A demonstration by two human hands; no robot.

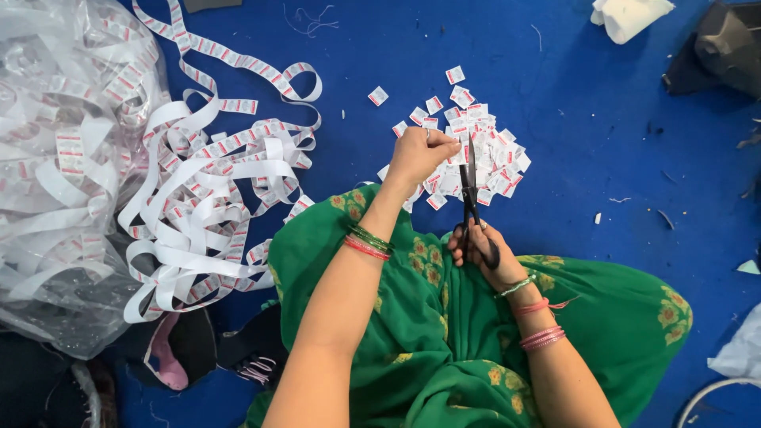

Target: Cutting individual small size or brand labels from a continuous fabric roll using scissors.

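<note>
My left hand point(418, 154) pinches the label strip point(458, 147) just beside the blades of the scissors point(471, 190) gripped in my right hand point(478, 247), above the pile of cut labels point(483, 150), so I risk nicking a fingertip.

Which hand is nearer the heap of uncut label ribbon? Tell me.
Left. The left hand is over the pile of cut labels, closer to the ribbon heap. The right hand holds the scissors, farther away.

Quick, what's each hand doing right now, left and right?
Left hand: closed, pinching the label strip at the blades.
Right hand: closed on the scissors.
</note>
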